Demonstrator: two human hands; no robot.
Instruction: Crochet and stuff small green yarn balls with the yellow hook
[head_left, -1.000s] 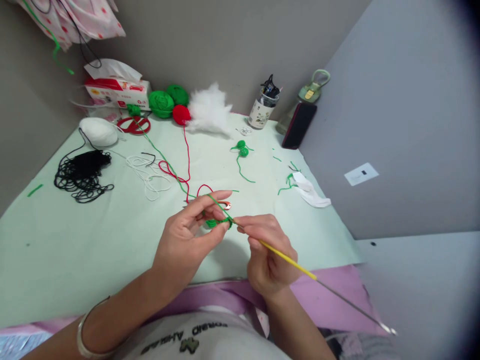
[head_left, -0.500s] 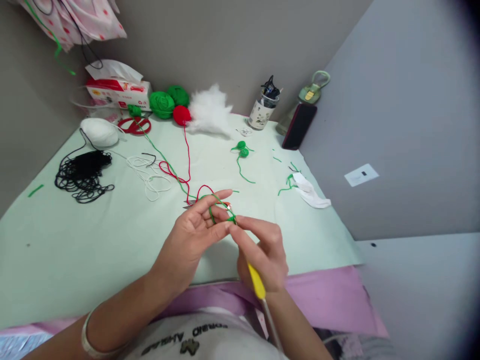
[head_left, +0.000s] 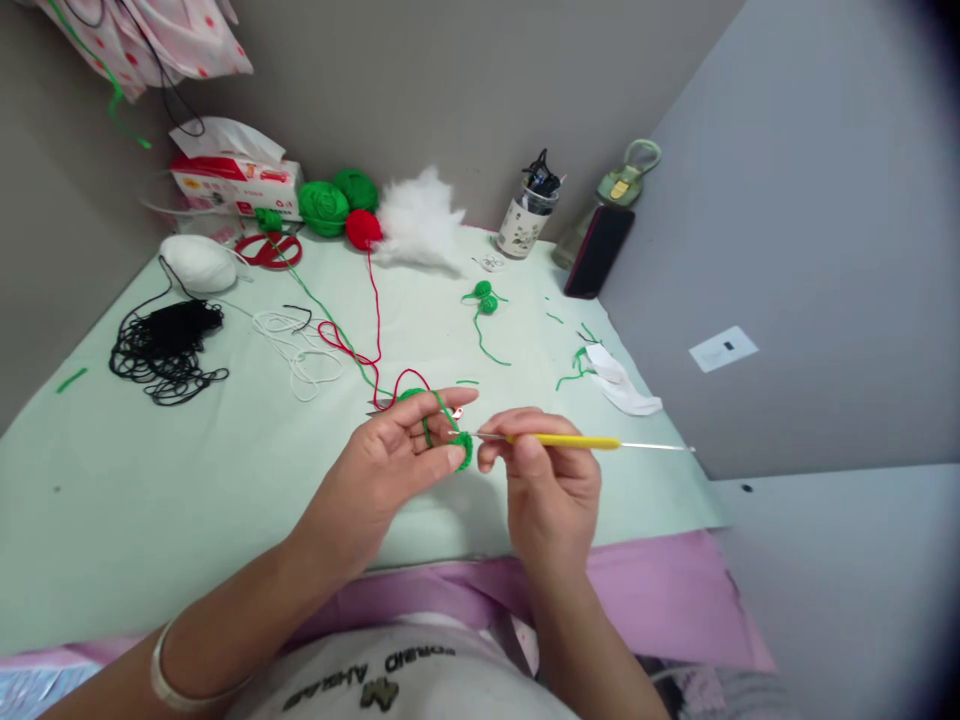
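Observation:
Between thumb and fingers, my left hand [head_left: 397, 450] pinches a small green crochet piece [head_left: 465, 452]. Green yarn [head_left: 448, 410] runs from the piece up over my raised index finger, and a loop of it passes round the lower fingers. My right hand [head_left: 551, 475] grips the yellow handle of a crochet hook [head_left: 577, 441], held nearly level. Its metal tip points left and meets the top of the green piece; whether a loop sits on it is too small to tell. Behind my left hand, scissors [head_left: 373, 412] lie partly hidden, beside more green yarn.
Red yarn [head_left: 377, 310] trails from a red ball [head_left: 363, 230]. Green balls [head_left: 324, 208], white stuffing [head_left: 421, 222] and a tissue pack [head_left: 238, 185] line the back wall. Black yarn [head_left: 169, 345] lies left; two small green balls [head_left: 487, 303] lie mid-table. A phone [head_left: 600, 252] leans at right.
My right hand has turned and shifted slightly right, swinging the hook from pointing down toward my body to lying level. The green piece now shows more below my left thumb.

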